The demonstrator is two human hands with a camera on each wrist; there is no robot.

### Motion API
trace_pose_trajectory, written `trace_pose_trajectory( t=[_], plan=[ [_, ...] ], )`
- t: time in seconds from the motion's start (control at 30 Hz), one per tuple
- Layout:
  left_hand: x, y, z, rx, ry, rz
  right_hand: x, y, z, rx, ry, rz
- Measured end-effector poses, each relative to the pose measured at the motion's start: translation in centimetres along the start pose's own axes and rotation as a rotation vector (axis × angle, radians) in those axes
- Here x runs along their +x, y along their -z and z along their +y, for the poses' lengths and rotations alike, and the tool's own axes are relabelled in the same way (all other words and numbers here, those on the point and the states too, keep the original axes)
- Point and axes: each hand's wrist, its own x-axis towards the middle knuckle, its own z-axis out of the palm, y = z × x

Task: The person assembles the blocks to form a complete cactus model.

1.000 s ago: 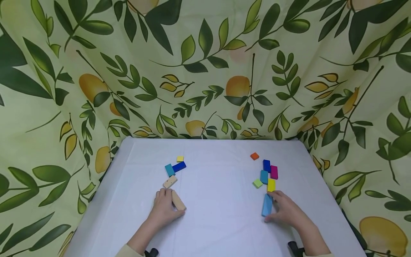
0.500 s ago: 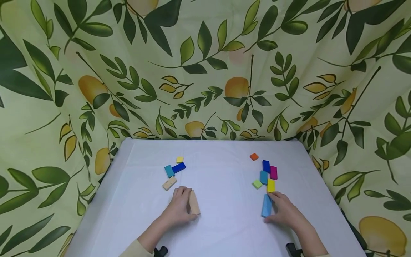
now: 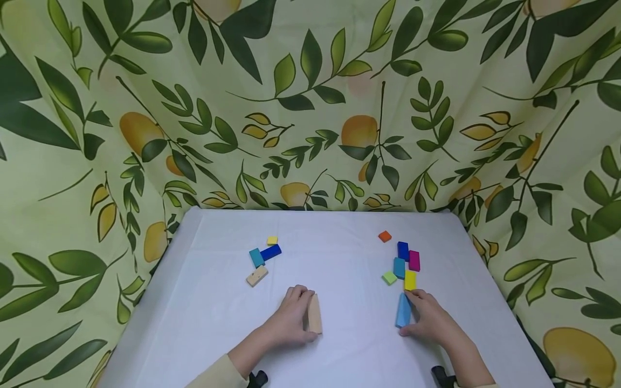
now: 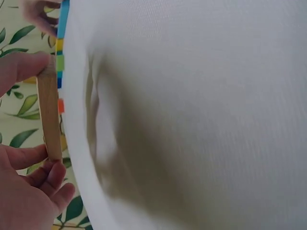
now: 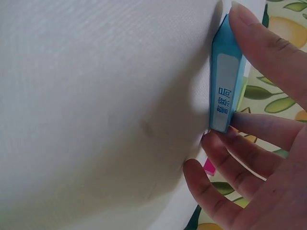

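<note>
Left hand (image 3: 291, 319): thumb and fingers grip a long, unpainted wooden block (image 3: 315, 315) by its two ends
Unpainted block position: near the middle of the white cloth-covered table (image 3: 349, 350), at 9 o'clock from the other held piece and well apart from it; contact with the cloth cannot be told
Right hand (image 3: 429, 319): thumb and fingers hold a long light-blue block (image 3: 402, 311) by its ends
Light-blue block marking: pale panel with blue characters (image 5: 224, 93)
Blocks at 12 o'clock from light-blue piece: yellow oblong (image 3: 409, 280) nearest, then teal oblong (image 3: 399, 268), magenta oblong (image 3: 414, 260) and dark-blue oblong (image 3: 402, 251)
At 11 o'clock: small lime-green block (image 3: 389, 277)
Outlier: small orange block (image 3: 385, 236), 10 o'clock from the dark-blue oblong, apart
Group at 10 o'clock from unpainted block: includes dotted wooden oblong (image 3: 257, 276) and small yellow block (image 3: 272, 240)
</note>
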Motion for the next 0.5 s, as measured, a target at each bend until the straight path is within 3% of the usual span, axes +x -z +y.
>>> trace_pose_trajectory(
  t=[0.27,0.5],
  plan=[
    [0.6,-1.6,0.8,0.032,-0.042,-0.056,0.0,-0.1,-0.2,-0.028,0.0,-0.007],
    [0.9,-2.5,0.9,0.062,-0.051,-0.06,0.0,-0.1,-0.7,-0.075,0.031,0.039]
  ],
)
